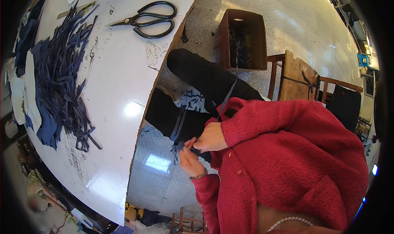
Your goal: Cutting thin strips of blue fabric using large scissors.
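Note:
My left hand, with a band at the wrist, is closed in a pinch on a dark blue fabric strip. Just beside it, my right hand is curled with its fingers close to those of the left; a strip end shows between them. More narrow strips lie across my black-clad leg, their ends hanging past the knee. A long thin strip rises from the brown cardboard box and passes behind my right wrist, where it is hidden. Dark strips fill the inside of that box.
On the white table lie a heap of dark blue strips, larger cloth pieces, black-handled scissors and a paper scrap. A wooden chair stands at the right. Another person is at the lower left.

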`<state>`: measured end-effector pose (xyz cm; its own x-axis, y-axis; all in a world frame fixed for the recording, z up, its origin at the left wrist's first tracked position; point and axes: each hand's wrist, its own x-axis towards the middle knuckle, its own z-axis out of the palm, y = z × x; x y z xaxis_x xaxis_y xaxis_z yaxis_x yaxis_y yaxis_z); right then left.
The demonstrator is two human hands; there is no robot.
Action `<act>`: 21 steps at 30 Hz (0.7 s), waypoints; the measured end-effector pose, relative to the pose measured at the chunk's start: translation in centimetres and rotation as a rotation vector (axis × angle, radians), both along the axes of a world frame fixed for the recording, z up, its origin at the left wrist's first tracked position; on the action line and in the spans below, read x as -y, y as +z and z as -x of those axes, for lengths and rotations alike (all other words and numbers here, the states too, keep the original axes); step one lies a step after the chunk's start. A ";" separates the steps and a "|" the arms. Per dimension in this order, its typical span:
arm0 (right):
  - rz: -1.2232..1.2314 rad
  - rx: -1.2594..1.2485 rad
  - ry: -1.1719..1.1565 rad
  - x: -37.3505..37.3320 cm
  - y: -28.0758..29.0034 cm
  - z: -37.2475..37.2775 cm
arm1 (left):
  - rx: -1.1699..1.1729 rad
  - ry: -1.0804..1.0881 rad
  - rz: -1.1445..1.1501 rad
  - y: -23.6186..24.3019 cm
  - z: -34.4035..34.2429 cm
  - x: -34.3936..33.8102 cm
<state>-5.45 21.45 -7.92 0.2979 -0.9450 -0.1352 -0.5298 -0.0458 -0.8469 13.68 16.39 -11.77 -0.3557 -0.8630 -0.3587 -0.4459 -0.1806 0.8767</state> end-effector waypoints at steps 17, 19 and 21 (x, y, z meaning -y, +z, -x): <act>-0.220 0.071 -0.169 -1.2 0.2 9.9 | 0.285 0.060 0.240 3.2 -1.9 5.6; -0.281 0.162 -0.162 -0.6 0.9 10.2 | 0.297 0.080 0.237 3.6 -0.9 5.8; -0.272 0.195 -0.122 -0.1 1.5 10.4 | 0.205 -0.178 0.393 4.1 1.1 5.9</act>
<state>-15.84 21.51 -6.40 0.2300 -0.9125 -0.3382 -0.3446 0.2487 -0.9052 12.54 10.45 -7.65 -0.4664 -0.8793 -0.0960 -0.6109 0.2417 0.7539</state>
